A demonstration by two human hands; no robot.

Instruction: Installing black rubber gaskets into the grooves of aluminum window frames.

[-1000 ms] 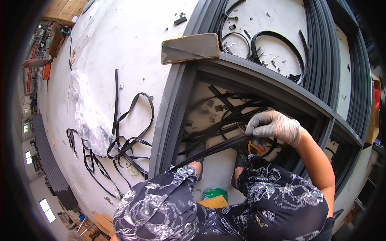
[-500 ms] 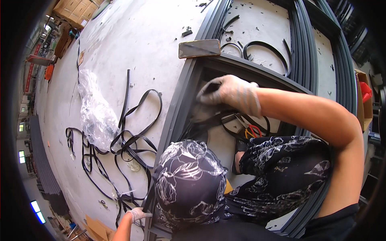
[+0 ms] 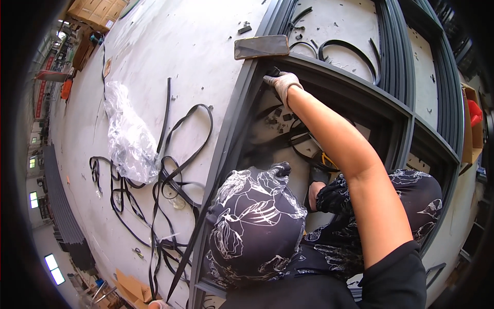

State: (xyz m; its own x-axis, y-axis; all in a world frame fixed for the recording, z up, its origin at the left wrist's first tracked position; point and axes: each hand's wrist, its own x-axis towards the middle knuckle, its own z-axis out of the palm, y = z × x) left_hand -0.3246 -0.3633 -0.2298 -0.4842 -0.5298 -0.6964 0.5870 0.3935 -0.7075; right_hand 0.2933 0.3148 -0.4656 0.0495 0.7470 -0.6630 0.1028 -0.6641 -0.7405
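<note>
My right hand point(image 3: 283, 85), in a pale work glove, reaches into the far left corner of a dark grey metal frame point(image 3: 221, 139). Its fingers are curled at the corner, around or against a small dark piece that I cannot make out. At the lower edge of the picture, only a sliver of my left hand point(image 3: 158, 305) shows, its fingers hidden. A long black rubber strip point(image 3: 180, 270) runs close by it, along the frame's left side. Inside the frame, beside my foot, lie pliers with yellow handles point(image 3: 329, 160), partly covered by my right arm.
A phone point(image 3: 261, 47) rests on the frame's far corner. Tangled black strips point(image 3: 172, 177) and a crumpled clear plastic bag point(image 3: 128, 136) lie on the floor to the left. More grey frame profiles point(image 3: 399, 56) extend beyond. An open cardboard box point(image 3: 469, 129) stands at the right.
My right hand has moved away from me into the frame's far left corner. My left hand has left the frame's edge and slid down nearly out of the picture.
</note>
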